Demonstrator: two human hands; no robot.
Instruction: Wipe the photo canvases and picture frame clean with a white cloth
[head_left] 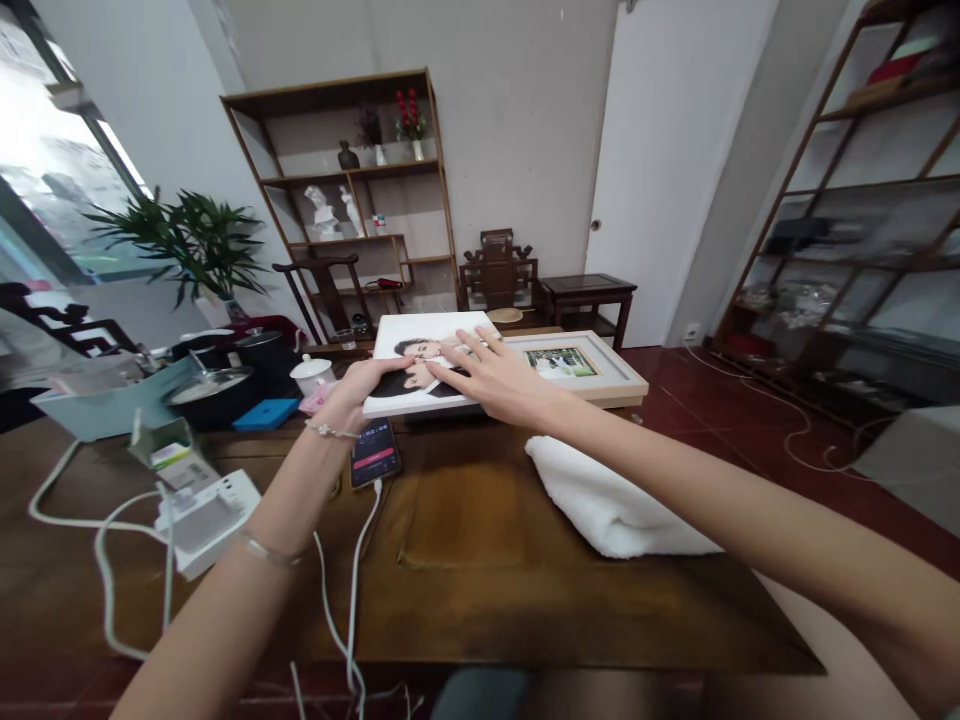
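While gripping a photo panel [427, 350] with the left hand [356, 388] (thumb atop, other fingers hidden), lays the right hand [499, 375], fingers spread, upon it — at the far side of the table [480, 595], beside a framed picture [564, 362].

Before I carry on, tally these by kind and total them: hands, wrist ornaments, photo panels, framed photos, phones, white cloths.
Hands: 2 (left hand, right hand)
Wrist ornaments: 2 (chain bracelet, bangle)
Photo panel: 1
Framed photo: 1 showing
Phone: 1
White cloth: 1
Total: 8
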